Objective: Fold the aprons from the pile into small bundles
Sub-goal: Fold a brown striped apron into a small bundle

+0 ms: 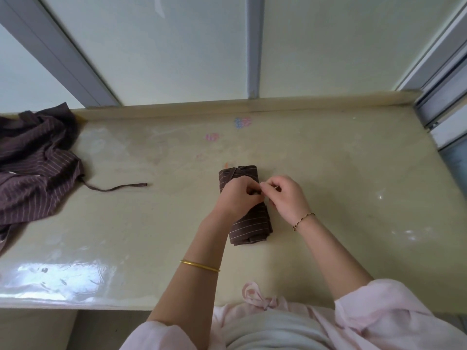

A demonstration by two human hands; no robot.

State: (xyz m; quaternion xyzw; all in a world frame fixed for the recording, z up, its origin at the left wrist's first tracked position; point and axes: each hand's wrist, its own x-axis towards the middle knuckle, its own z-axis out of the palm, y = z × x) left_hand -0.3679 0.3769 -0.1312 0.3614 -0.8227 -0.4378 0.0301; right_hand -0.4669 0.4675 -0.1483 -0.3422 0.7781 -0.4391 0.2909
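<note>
Evidently the step in hand is the closing of one apron: a brown striped bundle [250, 229] lies rolled up near the middle of the table [353, 198], its length running from near to far. Both hands are on top of it. The left hand [236, 195] and the right hand [286, 198] meet over the bundle's middle, fingers curled in tightly and fingertips pinched together on the cloth. What sits between them is too small to tell; a tie end being knotted or tucked seems likely.

At the far left of the table the pile [35, 168] of unfolded aprons lies crumpled, well apart from the hands, with one loose strap [118, 188] trailing out to the right across the surface.

By this reading the bundle is nearly done, while the pile shows work left. The next move probably calls for securing the pinched end so the roll does not spring open, then setting the bundle aside and reaching left for another apron, minding that trailing strap
</note>
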